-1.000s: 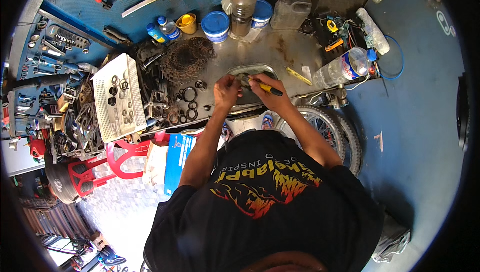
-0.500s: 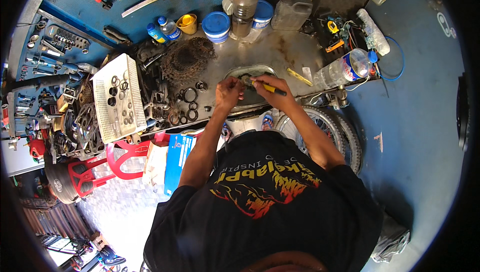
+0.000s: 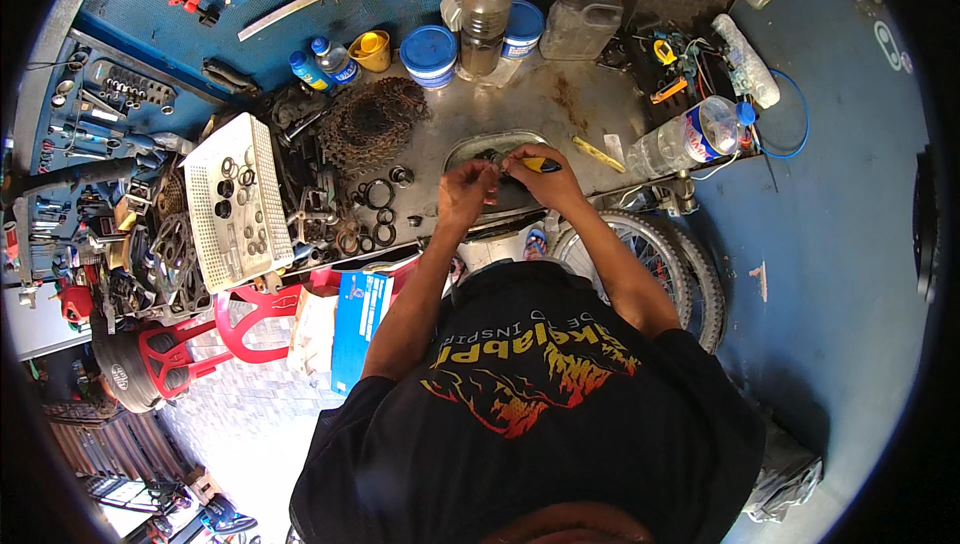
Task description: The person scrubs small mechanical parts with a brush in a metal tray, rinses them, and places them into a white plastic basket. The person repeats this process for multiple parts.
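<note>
Here, a steel workbench (image 3: pixel 560 109) is seen stretching away beyond both hands, and a bicycle wheel (image 3: pixel 655 249) is propped just below the right hand (image 3: pixel 545 179), beside the right forearm. Well to the left of the left hand (image 3: pixel 465 189), a white perforated tray (image 3: pixel 235 204) loaded with rings is set on the bench edge, and a rusty sprocket cassette (image 3: pixel 375 124) is laid up and to the left of that hand. A clear plastic bottle (image 3: pixel 690 134) is lying to the right of the right hand. An oval metal pan (image 3: pixel 470 149) is placed directly under and beyond both hands. A yellow-handled tool (image 3: pixel 540 163) is gripped in the closed right hand, over the pan. A small dark part (image 3: pixel 492 156) is pinched by the left hand's fingertips, just beside the tool's tip; what it is cannot be told.
</note>
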`<move>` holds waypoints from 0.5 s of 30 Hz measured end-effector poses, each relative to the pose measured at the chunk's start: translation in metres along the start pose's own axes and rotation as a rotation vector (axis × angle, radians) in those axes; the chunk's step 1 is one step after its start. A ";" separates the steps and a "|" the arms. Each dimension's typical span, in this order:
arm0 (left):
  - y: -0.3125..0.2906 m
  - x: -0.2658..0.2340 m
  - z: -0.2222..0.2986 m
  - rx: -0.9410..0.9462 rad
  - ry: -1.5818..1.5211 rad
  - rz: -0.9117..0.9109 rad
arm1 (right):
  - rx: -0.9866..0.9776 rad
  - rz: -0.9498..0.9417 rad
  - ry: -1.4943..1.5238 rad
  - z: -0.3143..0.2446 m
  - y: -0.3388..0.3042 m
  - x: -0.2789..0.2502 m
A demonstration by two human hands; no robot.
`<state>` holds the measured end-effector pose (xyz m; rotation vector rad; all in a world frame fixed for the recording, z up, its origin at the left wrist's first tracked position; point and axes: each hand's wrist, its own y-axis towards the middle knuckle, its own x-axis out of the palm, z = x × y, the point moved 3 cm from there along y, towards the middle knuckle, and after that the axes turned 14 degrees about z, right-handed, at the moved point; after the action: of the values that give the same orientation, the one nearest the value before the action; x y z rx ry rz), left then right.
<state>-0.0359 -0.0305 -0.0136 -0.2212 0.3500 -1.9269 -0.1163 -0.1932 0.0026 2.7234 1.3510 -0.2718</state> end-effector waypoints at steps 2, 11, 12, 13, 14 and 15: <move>0.003 -0.001 -0.001 0.033 -0.048 -0.019 | -0.023 -0.012 -0.038 -0.001 0.001 -0.002; 0.011 -0.005 -0.004 -0.088 -0.165 -0.029 | -0.219 0.025 -0.228 -0.020 -0.007 -0.011; 0.010 -0.003 -0.003 -0.088 -0.156 -0.040 | -0.205 0.042 -0.224 -0.018 -0.007 -0.011; 0.010 -0.003 -0.002 -0.095 -0.146 -0.030 | -0.216 0.058 -0.200 -0.017 -0.006 -0.009; 0.009 -0.002 -0.002 -0.091 -0.140 -0.029 | -0.206 0.072 -0.185 -0.016 -0.006 -0.008; 0.009 -0.001 -0.002 -0.086 -0.129 -0.024 | -0.229 0.066 -0.173 -0.015 -0.005 -0.006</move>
<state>-0.0281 -0.0323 -0.0182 -0.4063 0.3456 -1.9117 -0.1223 -0.1922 0.0186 2.4870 1.1670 -0.3181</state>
